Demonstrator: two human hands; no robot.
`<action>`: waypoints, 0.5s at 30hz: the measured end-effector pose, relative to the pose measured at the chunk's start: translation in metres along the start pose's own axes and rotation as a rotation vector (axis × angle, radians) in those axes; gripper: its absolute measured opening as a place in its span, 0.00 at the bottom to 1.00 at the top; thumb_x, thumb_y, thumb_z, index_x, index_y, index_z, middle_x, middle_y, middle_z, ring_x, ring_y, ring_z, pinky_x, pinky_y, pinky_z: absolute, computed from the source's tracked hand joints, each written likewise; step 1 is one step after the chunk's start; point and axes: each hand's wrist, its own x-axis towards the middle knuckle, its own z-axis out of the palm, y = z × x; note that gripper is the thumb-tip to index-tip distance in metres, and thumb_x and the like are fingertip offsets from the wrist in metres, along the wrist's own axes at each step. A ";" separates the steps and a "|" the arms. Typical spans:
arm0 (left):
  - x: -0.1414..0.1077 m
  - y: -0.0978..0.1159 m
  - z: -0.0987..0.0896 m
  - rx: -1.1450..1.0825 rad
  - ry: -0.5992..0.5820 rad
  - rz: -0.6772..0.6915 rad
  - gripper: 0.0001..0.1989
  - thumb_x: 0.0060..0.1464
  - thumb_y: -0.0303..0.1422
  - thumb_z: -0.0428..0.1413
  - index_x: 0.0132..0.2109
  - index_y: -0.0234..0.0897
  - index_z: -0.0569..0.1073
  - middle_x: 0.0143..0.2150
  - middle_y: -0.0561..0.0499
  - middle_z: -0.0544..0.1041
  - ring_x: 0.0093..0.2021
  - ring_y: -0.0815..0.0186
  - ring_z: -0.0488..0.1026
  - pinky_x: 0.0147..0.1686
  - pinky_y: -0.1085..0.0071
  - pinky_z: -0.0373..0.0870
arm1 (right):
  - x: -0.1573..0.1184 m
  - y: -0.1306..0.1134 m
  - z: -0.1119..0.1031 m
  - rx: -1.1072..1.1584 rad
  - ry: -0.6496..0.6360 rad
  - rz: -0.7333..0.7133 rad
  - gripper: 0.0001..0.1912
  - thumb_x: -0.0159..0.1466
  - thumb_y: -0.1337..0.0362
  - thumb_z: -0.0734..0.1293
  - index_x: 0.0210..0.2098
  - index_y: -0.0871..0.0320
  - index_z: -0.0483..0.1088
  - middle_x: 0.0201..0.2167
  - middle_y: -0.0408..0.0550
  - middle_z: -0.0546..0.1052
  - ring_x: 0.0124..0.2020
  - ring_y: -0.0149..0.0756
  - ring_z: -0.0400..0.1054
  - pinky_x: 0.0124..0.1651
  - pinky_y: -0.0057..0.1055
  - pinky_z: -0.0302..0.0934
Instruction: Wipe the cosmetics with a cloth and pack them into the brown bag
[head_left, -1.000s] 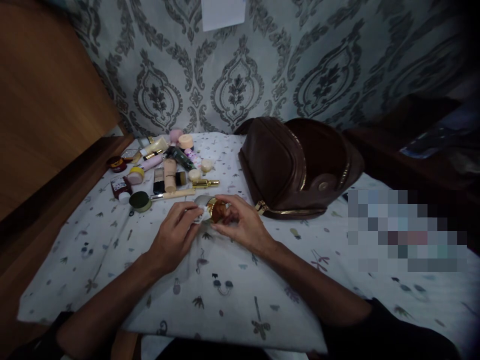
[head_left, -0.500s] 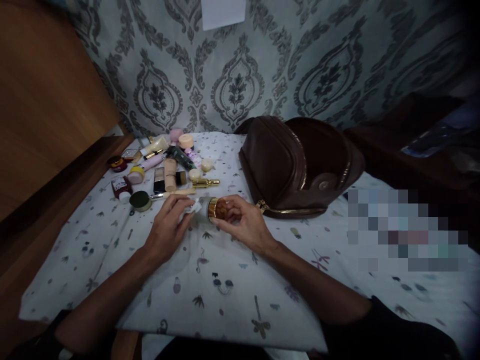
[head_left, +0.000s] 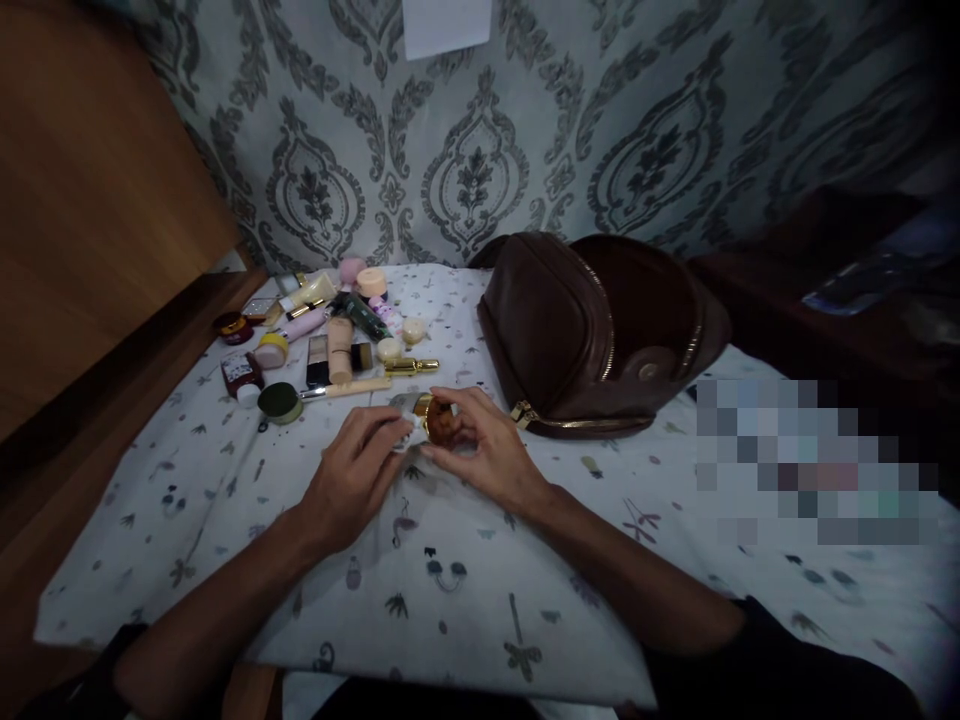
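Note:
My right hand (head_left: 495, 452) grips a cosmetic jar (head_left: 441, 422) with a shiny gold lid and a pale, frosted-looking body. The jar lies on its side, with the lid toward my right palm. Pinched in the fingers of my left hand (head_left: 354, 478) is a crumpled white tissue (head_left: 409, 430), pressed to the near side of the jar by the lid's edge. My left fingers hide part of the jar's body. Just beyond it are a gold tube (head_left: 411, 366) and a makeup brush (head_left: 356, 387).
Several cosmetics lie at the back left, among them a dark green round tin (head_left: 280, 403), a beige tube (head_left: 340, 350) and a dark red bottle (head_left: 242, 372). A brown leather bag (head_left: 540, 320) stands at the right on the patterned cloth (head_left: 300, 620). A wooden panel (head_left: 97, 200) borders the left.
My left hand has moved right with the tissue, from the jar's far-left end to near its gold lid. The jar has turned slightly in my right hand.

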 end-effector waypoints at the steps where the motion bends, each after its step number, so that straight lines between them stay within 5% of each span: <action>1: 0.000 0.001 0.000 -0.002 -0.004 0.010 0.13 0.62 0.22 0.51 0.53 0.33 0.68 0.49 0.40 0.71 0.49 0.59 0.71 0.48 0.64 0.73 | 0.000 0.001 0.000 0.012 -0.009 -0.009 0.27 0.57 0.62 0.73 0.56 0.52 0.68 0.47 0.51 0.69 0.39 0.37 0.71 0.39 0.35 0.74; 8: 0.001 -0.010 0.002 -0.023 -0.005 -0.105 0.12 0.63 0.25 0.51 0.53 0.37 0.69 0.49 0.43 0.72 0.50 0.59 0.72 0.49 0.61 0.73 | 0.002 -0.001 -0.002 -0.006 0.031 0.059 0.24 0.54 0.63 0.74 0.50 0.54 0.69 0.45 0.49 0.73 0.31 0.32 0.70 0.35 0.32 0.71; 15: 0.001 -0.017 0.002 -0.044 0.001 -0.199 0.09 0.64 0.27 0.51 0.50 0.37 0.70 0.48 0.44 0.72 0.49 0.60 0.72 0.49 0.62 0.73 | 0.005 -0.004 -0.006 0.005 0.029 0.181 0.18 0.55 0.56 0.74 0.41 0.56 0.69 0.29 0.41 0.74 0.26 0.31 0.68 0.30 0.28 0.64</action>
